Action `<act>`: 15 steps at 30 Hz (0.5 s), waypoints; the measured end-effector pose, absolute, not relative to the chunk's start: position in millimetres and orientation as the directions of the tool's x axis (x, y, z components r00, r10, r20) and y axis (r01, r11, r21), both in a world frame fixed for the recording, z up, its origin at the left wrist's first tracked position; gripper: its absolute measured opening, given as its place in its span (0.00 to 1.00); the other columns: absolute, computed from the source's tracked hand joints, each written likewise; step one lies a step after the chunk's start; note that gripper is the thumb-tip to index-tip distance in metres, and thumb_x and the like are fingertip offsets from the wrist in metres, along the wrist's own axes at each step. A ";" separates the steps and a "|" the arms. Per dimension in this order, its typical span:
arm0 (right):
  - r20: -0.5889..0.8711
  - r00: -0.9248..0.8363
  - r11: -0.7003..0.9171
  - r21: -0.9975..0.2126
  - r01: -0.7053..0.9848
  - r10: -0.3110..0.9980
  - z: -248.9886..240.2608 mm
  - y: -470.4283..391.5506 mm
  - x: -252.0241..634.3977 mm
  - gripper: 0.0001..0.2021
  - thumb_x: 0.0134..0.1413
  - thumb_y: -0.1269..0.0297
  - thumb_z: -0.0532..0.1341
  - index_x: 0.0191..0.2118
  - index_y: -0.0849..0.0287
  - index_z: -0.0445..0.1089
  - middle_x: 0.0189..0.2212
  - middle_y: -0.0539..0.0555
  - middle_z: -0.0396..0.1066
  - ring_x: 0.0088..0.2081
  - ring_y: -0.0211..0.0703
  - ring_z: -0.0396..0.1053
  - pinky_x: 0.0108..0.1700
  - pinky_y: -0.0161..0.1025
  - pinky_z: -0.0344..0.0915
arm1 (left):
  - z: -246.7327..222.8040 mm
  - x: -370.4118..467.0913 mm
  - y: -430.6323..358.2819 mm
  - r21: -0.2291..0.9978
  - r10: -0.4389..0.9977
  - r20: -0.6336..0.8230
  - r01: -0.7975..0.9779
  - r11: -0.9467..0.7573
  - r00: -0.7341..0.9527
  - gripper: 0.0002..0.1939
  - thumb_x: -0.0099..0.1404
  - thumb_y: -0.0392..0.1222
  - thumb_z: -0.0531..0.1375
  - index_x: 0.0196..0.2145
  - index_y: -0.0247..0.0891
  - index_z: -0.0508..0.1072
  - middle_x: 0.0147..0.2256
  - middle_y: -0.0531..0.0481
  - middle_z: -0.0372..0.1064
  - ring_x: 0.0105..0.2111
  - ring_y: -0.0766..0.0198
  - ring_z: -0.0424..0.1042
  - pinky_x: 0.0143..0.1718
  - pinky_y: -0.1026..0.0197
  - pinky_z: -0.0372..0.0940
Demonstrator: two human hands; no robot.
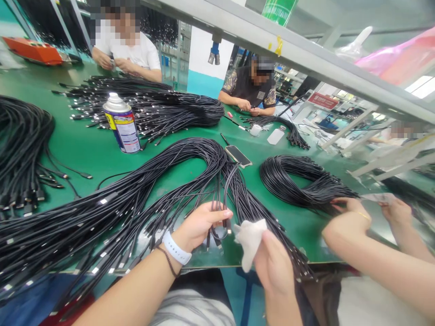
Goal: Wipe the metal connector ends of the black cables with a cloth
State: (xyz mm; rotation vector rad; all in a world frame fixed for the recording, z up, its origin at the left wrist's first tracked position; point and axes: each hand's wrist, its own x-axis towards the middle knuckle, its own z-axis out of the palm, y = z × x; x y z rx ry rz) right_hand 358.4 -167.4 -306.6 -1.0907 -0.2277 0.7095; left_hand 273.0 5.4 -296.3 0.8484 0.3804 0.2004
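My left hand (204,224), with a pale blue watch band and a dark bracelet on its wrist, is closed around a few black cables (226,190) near the table's front edge. Their connector ends hang below its fingers. Just to the right, my right hand (273,260) pinches a crumpled white cloth (250,237), a small gap away from the cable ends. A large bundle of black cables (136,190) curves across the green table (190,170) behind and left of my hands, and part of it runs down to the right under the cloth.
A spray can (123,124) stands behind the big bundle. A phone (238,156) lies near a coiled cable bundle (295,181). More cables (22,154) lie at left. A neighbour's hands (350,215) work at right; two people sit across, under a metal shelf beam (306,63).
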 end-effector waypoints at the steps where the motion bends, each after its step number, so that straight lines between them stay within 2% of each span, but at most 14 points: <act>1: -0.151 0.738 0.271 -0.867 -0.419 0.658 -308.9 -167.1 352.7 0.11 0.54 0.60 0.64 0.42 0.58 0.76 0.41 0.59 0.75 0.43 0.54 0.71 0.48 0.51 0.66 | -296.2 273.1 5.4 0.776 0.329 -0.241 -0.022 0.631 0.913 0.12 0.51 0.43 0.69 0.29 0.33 0.73 0.25 0.51 0.69 0.23 0.71 0.65 0.26 0.68 0.58; 4: -0.123 0.661 0.252 -0.861 -0.442 0.741 -311.2 -159.0 337.8 0.13 0.53 0.63 0.64 0.45 0.56 0.74 0.45 0.59 0.73 0.46 0.54 0.70 0.51 0.52 0.64 | -295.9 273.7 4.4 0.806 0.382 -0.239 -0.036 0.591 0.893 0.12 0.50 0.43 0.70 0.26 0.33 0.73 0.24 0.51 0.69 0.23 0.69 0.66 0.26 0.67 0.59; 9: -0.143 0.671 0.254 -0.852 -0.457 0.728 -313.0 -136.1 320.8 0.15 0.53 0.65 0.66 0.48 0.50 0.70 0.43 0.54 0.72 0.42 0.47 0.71 0.40 0.41 0.69 | -294.2 274.9 1.5 0.858 0.485 -0.237 -0.053 0.511 0.842 0.12 0.50 0.41 0.69 0.24 0.34 0.69 0.21 0.54 0.67 0.21 0.70 0.63 0.24 0.67 0.57; 12: -0.131 0.680 0.229 -0.882 -0.413 0.721 -316.9 -128.7 316.5 0.15 0.53 0.61 0.65 0.47 0.51 0.68 0.38 0.52 0.72 0.34 0.42 0.70 0.32 0.36 0.67 | -293.4 275.3 0.2 0.876 0.504 -0.230 -0.049 0.481 0.833 0.11 0.51 0.41 0.68 0.24 0.35 0.69 0.21 0.55 0.66 0.21 0.71 0.62 0.24 0.68 0.57; 15: -0.131 0.696 0.075 -0.964 -0.257 0.706 -318.3 -127.1 316.0 0.13 0.57 0.54 0.61 0.43 0.56 0.69 0.33 0.52 0.71 0.28 0.40 0.67 0.28 0.34 0.64 | -293.0 275.3 -1.1 0.881 0.514 -0.217 -0.060 0.469 0.830 0.12 0.51 0.41 0.68 0.23 0.35 0.68 0.21 0.55 0.65 0.21 0.71 0.61 0.24 0.68 0.57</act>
